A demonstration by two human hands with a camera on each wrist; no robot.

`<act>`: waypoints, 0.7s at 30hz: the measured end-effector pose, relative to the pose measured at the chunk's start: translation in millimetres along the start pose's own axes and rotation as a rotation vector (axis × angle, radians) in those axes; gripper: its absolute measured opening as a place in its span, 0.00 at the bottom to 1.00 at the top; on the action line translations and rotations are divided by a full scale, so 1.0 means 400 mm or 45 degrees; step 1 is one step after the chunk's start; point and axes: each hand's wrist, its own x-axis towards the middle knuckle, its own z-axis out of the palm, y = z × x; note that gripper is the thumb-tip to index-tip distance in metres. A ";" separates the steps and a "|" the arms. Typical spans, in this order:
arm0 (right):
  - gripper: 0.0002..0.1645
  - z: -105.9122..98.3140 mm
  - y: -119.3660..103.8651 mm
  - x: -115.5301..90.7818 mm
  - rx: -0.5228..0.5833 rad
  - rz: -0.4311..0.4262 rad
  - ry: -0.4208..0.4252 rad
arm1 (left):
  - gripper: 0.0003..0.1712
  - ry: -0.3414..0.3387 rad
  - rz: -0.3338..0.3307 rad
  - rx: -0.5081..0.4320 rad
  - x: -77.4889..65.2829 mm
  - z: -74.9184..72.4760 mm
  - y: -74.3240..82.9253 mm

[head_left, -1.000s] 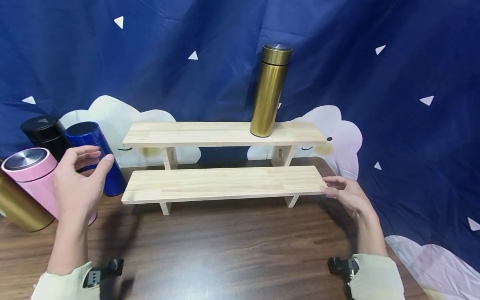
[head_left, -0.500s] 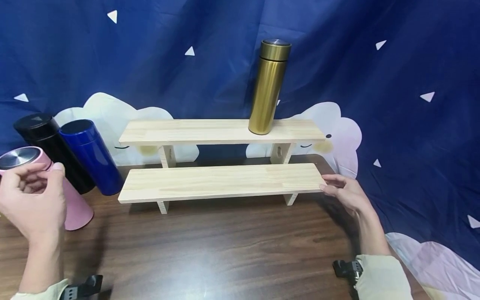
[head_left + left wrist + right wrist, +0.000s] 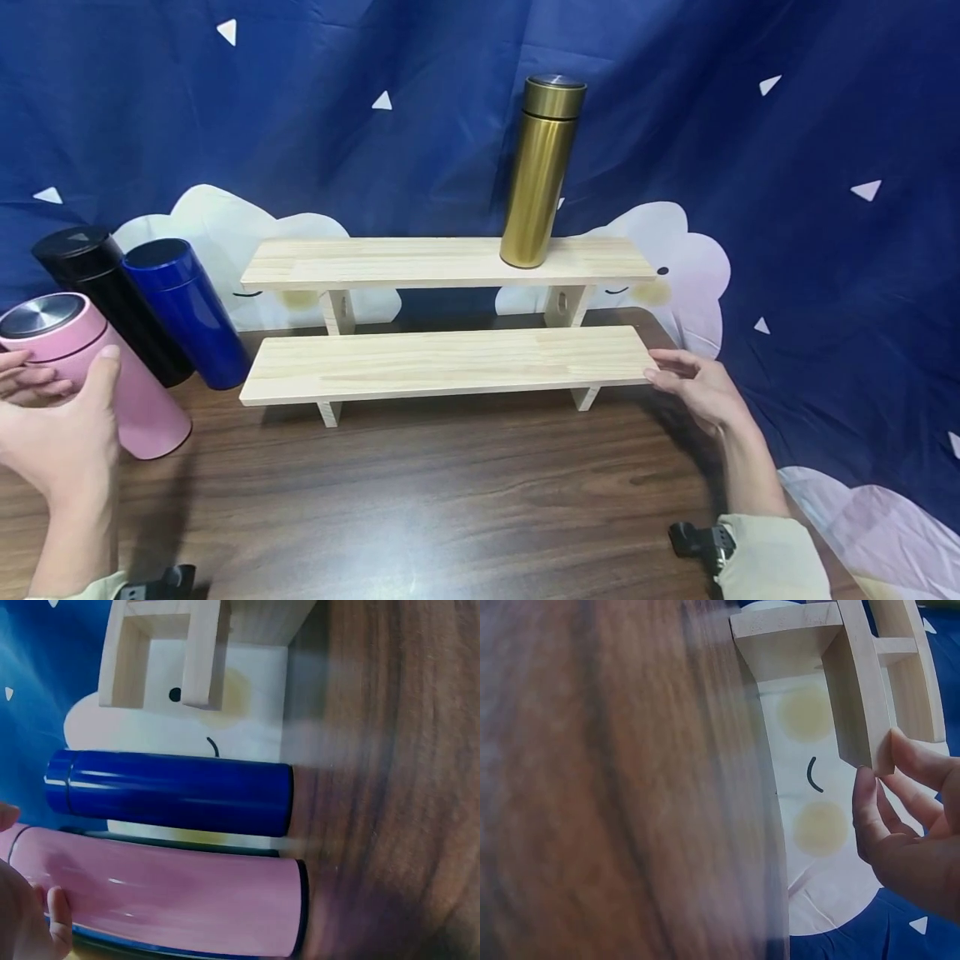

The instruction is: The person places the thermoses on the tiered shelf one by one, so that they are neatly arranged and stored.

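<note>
A pink thermos with a steel-topped lid stands at the far left of the table in the head view. My left hand is in front of its upper part, thumb up and apart from the bent fingers. In the left wrist view, fingertips overlap the upper body of the thermos. The right hand pinches the right end of the lower board of a two-tier wooden shelf. Its thumb and fingers meet the board's end in the right wrist view. On the upper board a gold thermos stands upright.
Just behind the pink thermos stand a blue thermos and a black one. A navy curtain with pale cloud shapes hangs behind the shelf. Brown wood-grain table extends in front.
My left hand has moved left from in front of the blue thermos to the pink one, its thumb now farther from the fingers. The right hand keeps its hold on the shelf end.
</note>
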 end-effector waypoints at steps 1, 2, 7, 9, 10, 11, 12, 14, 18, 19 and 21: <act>0.34 -0.001 0.000 -0.001 -0.011 -0.001 0.004 | 0.34 -0.002 -0.021 0.006 0.002 0.000 -0.004; 0.34 -0.002 0.000 -0.002 -0.016 -0.003 0.004 | 0.35 -0.004 -0.036 0.015 0.005 -0.001 -0.009; 0.35 -0.006 0.003 -0.007 -0.017 -0.002 0.009 | 0.39 -0.029 -0.115 0.038 0.022 -0.007 -0.035; 0.35 -0.008 0.005 -0.009 -0.007 -0.011 0.011 | 0.40 -0.049 -0.139 0.047 0.027 -0.012 -0.042; 0.35 -0.009 0.006 -0.010 -0.006 -0.019 0.012 | 0.41 -0.061 -0.152 0.042 0.029 -0.014 -0.044; 0.35 -0.010 0.007 -0.010 -0.003 -0.026 0.012 | 0.41 -0.073 -0.165 0.053 0.031 -0.015 -0.045; 0.35 -0.011 0.007 -0.011 0.001 -0.033 0.011 | 0.42 -0.083 -0.174 0.067 0.032 -0.016 -0.045; 0.35 -0.012 0.007 -0.012 -0.001 -0.037 0.007 | 0.42 -0.100 -0.200 0.087 0.033 -0.018 -0.044; 0.34 -0.013 0.005 -0.014 -0.006 -0.034 -0.002 | 0.41 -0.120 -0.243 0.085 0.031 -0.017 -0.043; 0.34 -0.013 0.004 -0.014 -0.010 -0.033 -0.001 | 0.40 -0.122 -0.258 0.056 0.031 -0.015 -0.044; 0.34 -0.012 0.003 -0.013 -0.009 -0.032 -0.002 | 0.41 -0.121 -0.279 -0.032 0.037 -0.012 -0.056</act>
